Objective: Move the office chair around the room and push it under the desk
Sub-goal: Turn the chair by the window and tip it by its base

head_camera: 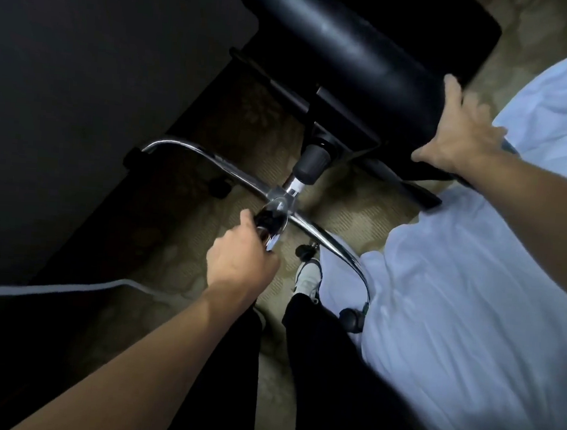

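The black office chair (356, 44) is tipped over, its padded seat pointing away from me and its chrome star base (211, 165) turned toward me. My left hand (241, 259) is closed around one chrome leg of the base just below the hub. My right hand (465, 134) grips the near edge of the black seat, fingers spread over the padding. The gas column (310, 164) joins seat and base. Black castors (306, 250) show at the leg ends. The dark surface at left (83, 63) may be the desk; I cannot tell.
A bed with rumpled white sheets (472, 297) fills the right side, touching the chair. Patterned beige carpet (202, 276) forms a narrow strip between bed and dark furniture. My legs in black trousers and a white shoe (309, 278) stand below the base. A pale cord (49, 289) crosses at left.
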`<state>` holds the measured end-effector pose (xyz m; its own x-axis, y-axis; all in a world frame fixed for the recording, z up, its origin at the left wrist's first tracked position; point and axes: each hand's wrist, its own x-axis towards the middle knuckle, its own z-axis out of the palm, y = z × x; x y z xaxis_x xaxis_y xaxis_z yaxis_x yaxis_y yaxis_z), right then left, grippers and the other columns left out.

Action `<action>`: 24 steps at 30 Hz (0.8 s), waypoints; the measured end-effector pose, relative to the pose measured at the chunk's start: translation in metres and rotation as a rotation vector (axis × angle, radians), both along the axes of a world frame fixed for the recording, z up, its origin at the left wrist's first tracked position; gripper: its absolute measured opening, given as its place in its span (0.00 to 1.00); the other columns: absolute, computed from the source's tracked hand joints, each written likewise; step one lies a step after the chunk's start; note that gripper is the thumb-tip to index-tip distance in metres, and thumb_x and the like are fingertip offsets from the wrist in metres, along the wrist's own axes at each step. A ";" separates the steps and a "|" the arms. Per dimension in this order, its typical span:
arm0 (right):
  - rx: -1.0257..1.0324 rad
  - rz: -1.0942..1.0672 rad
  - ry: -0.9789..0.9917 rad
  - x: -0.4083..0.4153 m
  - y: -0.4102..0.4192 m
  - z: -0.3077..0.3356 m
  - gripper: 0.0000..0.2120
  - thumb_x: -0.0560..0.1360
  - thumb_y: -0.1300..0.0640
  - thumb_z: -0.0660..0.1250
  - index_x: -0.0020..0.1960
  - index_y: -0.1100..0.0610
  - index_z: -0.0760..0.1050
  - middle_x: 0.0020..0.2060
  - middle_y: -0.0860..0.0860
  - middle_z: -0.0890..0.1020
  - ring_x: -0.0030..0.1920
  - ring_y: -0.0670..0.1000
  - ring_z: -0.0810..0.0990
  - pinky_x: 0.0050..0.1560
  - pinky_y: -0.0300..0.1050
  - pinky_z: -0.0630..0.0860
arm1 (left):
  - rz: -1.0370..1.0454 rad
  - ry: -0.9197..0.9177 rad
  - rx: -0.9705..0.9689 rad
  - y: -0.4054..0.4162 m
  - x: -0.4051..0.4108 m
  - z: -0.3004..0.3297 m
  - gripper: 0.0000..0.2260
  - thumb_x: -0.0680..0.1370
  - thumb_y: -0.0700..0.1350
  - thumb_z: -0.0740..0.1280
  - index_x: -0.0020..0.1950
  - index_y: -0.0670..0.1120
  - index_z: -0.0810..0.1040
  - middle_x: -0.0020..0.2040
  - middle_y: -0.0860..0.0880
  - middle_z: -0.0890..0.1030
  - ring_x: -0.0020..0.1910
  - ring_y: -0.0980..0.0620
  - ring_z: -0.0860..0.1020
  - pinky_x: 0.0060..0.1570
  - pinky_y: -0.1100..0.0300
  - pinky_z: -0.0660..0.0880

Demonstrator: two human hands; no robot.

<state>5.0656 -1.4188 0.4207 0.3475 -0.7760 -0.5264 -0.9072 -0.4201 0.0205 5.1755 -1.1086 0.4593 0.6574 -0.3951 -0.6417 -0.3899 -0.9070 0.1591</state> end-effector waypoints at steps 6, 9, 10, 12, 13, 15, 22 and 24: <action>-0.210 0.060 -0.101 -0.004 0.009 -0.015 0.46 0.57 0.59 0.74 0.69 0.52 0.55 0.57 0.61 0.73 0.57 0.64 0.71 0.54 0.63 0.70 | 0.015 -0.036 -0.082 0.011 0.001 -0.012 0.22 0.62 0.43 0.63 0.56 0.50 0.70 0.28 0.56 0.70 0.28 0.50 0.67 0.33 0.58 0.65; -0.258 0.071 -0.122 -0.002 0.015 -0.013 0.41 0.57 0.61 0.72 0.67 0.54 0.58 0.54 0.61 0.74 0.53 0.65 0.74 0.50 0.61 0.72 | 0.043 -0.008 -0.132 0.017 0.002 -0.013 0.25 0.62 0.42 0.63 0.60 0.51 0.72 0.29 0.56 0.74 0.28 0.57 0.69 0.28 0.61 0.65; -0.268 0.077 -0.126 -0.001 0.018 -0.012 0.39 0.58 0.62 0.71 0.66 0.55 0.59 0.54 0.61 0.74 0.51 0.66 0.74 0.48 0.60 0.72 | 0.050 0.006 -0.154 0.020 0.002 -0.012 0.27 0.62 0.41 0.63 0.62 0.51 0.72 0.30 0.56 0.74 0.28 0.58 0.71 0.26 0.63 0.64; -0.301 0.101 -0.123 -0.001 0.023 -0.009 0.35 0.59 0.62 0.71 0.63 0.57 0.62 0.52 0.62 0.75 0.48 0.67 0.75 0.43 0.57 0.71 | 0.060 0.031 -0.192 0.024 0.001 -0.013 0.31 0.62 0.41 0.63 0.66 0.52 0.71 0.30 0.56 0.76 0.29 0.56 0.73 0.26 0.63 0.66; -0.318 0.116 -0.123 0.001 0.027 -0.007 0.33 0.59 0.62 0.71 0.61 0.58 0.63 0.51 0.62 0.75 0.46 0.67 0.76 0.41 0.55 0.70 | 0.064 0.042 -0.199 0.027 0.001 -0.012 0.32 0.62 0.41 0.62 0.67 0.52 0.70 0.31 0.55 0.77 0.30 0.54 0.75 0.27 0.62 0.69; -0.347 0.137 -0.132 0.007 0.038 -0.001 0.31 0.59 0.62 0.72 0.59 0.59 0.65 0.50 0.63 0.75 0.43 0.67 0.76 0.38 0.54 0.68 | 0.087 0.075 -0.205 0.036 -0.001 -0.008 0.33 0.61 0.41 0.62 0.68 0.54 0.69 0.33 0.54 0.79 0.33 0.50 0.79 0.31 0.57 0.77; -0.396 0.225 -0.099 0.042 0.082 0.027 0.33 0.61 0.58 0.74 0.63 0.61 0.65 0.53 0.63 0.75 0.46 0.65 0.77 0.42 0.53 0.68 | 0.092 0.082 -0.264 0.080 -0.010 -0.012 0.32 0.62 0.42 0.63 0.66 0.61 0.69 0.34 0.57 0.81 0.31 0.53 0.79 0.31 0.55 0.79; -0.412 0.252 -0.099 0.054 0.104 0.037 0.34 0.62 0.59 0.74 0.65 0.61 0.64 0.55 0.63 0.75 0.48 0.65 0.77 0.45 0.53 0.68 | 0.077 0.063 -0.274 0.099 -0.013 -0.011 0.32 0.62 0.43 0.63 0.65 0.61 0.69 0.34 0.56 0.81 0.31 0.54 0.79 0.32 0.55 0.79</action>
